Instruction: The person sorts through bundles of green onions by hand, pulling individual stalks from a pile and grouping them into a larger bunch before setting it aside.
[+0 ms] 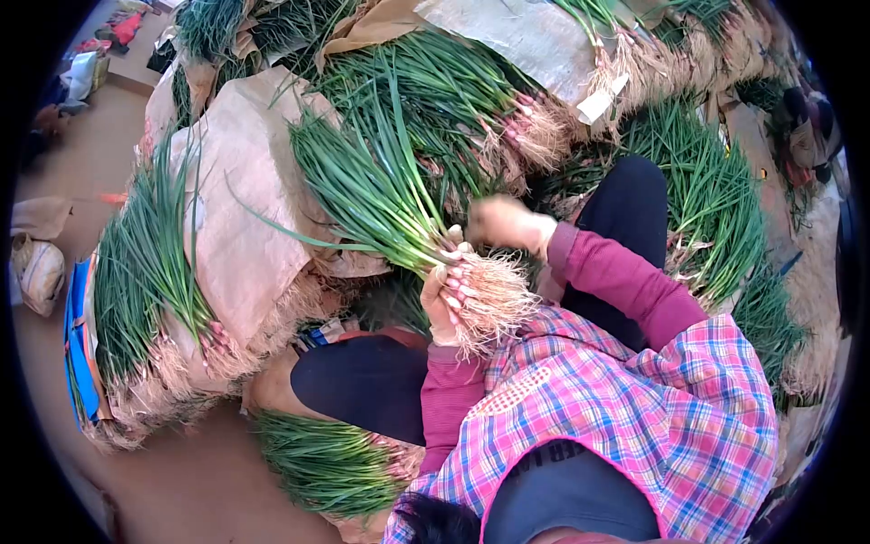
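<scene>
My left hand [439, 306] is wrapped round a bunch of spring onions [399, 213] near the pinkish bulbs. The pale, tangled roots [494, 295] of this bunch point toward my lap, and its long green leaves spread up to the left. Just right of the bunch's bulb end is my right hand [507, 222], smeared by motion; its fingers cannot be made out. Behind the held bunch lies a thick pile of more spring onions [435, 86], with their roots turned to the right.
Brown paper sheets [249, 163] lie over and between stacked onions. More spring onions lie at the left [149, 281], beneath my left knee [317, 467] and to the right [698, 199]. A blue-edged crate or board [77, 340] borders the left stack. Brown floor [208, 480] shows at lower left.
</scene>
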The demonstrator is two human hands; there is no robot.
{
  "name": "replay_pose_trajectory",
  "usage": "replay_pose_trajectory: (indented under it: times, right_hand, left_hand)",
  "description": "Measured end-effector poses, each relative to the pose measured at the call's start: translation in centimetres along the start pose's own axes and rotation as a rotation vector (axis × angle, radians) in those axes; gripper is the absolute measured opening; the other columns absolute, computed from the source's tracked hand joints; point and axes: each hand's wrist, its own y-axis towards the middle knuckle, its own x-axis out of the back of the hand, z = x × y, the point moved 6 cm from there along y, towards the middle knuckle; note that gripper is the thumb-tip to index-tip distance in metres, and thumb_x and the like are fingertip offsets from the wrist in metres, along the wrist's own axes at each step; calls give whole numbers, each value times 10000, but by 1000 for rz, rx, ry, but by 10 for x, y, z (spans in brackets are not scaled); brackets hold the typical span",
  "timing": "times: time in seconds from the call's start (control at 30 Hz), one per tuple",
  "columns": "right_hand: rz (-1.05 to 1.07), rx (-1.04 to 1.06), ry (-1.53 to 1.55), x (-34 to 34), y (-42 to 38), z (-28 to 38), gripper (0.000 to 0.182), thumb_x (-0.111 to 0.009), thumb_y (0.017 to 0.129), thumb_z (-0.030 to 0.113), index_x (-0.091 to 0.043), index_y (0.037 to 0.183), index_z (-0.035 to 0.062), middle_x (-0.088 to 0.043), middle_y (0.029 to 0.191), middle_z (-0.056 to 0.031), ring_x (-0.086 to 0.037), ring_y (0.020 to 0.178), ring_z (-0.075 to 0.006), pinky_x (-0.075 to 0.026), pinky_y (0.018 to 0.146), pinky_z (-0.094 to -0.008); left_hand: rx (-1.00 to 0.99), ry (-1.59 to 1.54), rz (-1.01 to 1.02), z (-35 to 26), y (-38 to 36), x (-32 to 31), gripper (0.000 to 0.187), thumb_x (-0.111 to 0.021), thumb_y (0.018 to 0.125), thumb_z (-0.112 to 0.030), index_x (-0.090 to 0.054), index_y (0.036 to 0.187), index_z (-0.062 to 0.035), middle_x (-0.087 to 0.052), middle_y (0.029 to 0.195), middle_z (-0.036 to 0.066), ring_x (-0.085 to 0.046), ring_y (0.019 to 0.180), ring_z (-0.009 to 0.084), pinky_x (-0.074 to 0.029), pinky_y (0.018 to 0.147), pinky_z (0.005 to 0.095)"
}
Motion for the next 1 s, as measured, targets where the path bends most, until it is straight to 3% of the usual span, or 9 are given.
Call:
replay_pose_trajectory:
  times: [0.1, 0.23, 0.33, 0.4, 0.5, 0.8, 0.87, 0.93, 1.0]
  right_hand:
    - [-759, -278, 59, 127, 15, -15, 278, -636, 853, 318, -587, 869, 45, -654, 823, -162, -652, 766, -329, -511, 670, -443]
    - [-197, -356, 933, 82, 69, -64, 177, -651, 857, 184, -639, 901, 13, -666, 753, -73, -609, 677, -131, -470, 669, -277]
    - [135, 180, 1202, 55, 12, 2, 247, -620, 890, 272, -670, 999, 56, -654, 777, 22, -548, 660, -46, -388, 595, -194]
    - [210, -64, 1187, 26, -16, 6, 213, -655, 857, 217, -649, 1002, 62, -625, 786, 10, -536, 697, -82, -408, 612, -222]
    - [-207, -115, 1220, 36, -6, -8, 165, -664, 853, 196, -629, 958, 74, -608, 733, 38, -510, 640, -45, -385, 556, -208]
    - [-101, -309, 2013, -33, 0, -32, 98, -555, 910, 120, -620, 918, 46, -586, 735, 9, -532, 621, -83, -456, 553, -205]
    - [-189, -269, 1552, -24, -9, -46, 151, -570, 897, 169, -640, 911, 36, -621, 742, -39, -578, 654, -133, -495, 601, -251]
    - [195, -134, 273, -44, -4, -31, 211, -600, 869, 239, -662, 928, 47, -661, 797, -94, -629, 706, -204, -521, 670, -317]
    - [135, -83, 352, -28, -19, -24, 251, -630, 841, 307, -678, 944, 83, -672, 881, -134, -654, 780, -246, -524, 741, -367]
  left_hand:
    - [-59, -29, 129, 2, 9, 1, 679, -648, 797, -143, -339, 1381, 15, -512, 1194, 123, -508, 1037, 192, -410, 958, 318]
    - [-125, 45, -24, 1, 5, -11, 643, -617, 815, -132, -344, 1378, 14, -520, 1198, 119, -509, 1051, 202, -383, 1005, 337]
    - [238, -113, 163, 4, 9, 38, 557, -606, 819, -140, -418, 1282, 104, -602, 958, 125, -599, 743, 159, -526, 652, 246]
    - [151, 309, -149, 3, 10, 33, 413, -609, 816, -127, -538, 1138, 122, -603, 769, 93, -541, 559, 110, -466, 498, 190]
    - [189, 309, -138, 25, 15, 43, 371, -602, 824, -98, -545, 1129, 106, -633, 831, 128, -577, 596, 119, -481, 509, 191]
    - [226, 152, -101, 24, 8, 33, 461, -601, 809, -43, -473, 1235, 79, -590, 889, 125, -539, 640, 108, -488, 520, 195]
    - [71, 160, -62, 18, 9, 11, 455, -609, 809, -59, -483, 1217, 99, -585, 842, 113, -538, 637, 103, -474, 505, 189]
    - [126, 98, -13, 20, 9, 33, 532, -630, 821, -111, -430, 1264, 105, -596, 1017, 169, -566, 680, 101, -499, 569, 169]
    - [220, 22, 63, 17, 7, 36, 554, -630, 822, -110, -416, 1281, 116, -595, 957, 147, -572, 690, 109, -503, 602, 169]
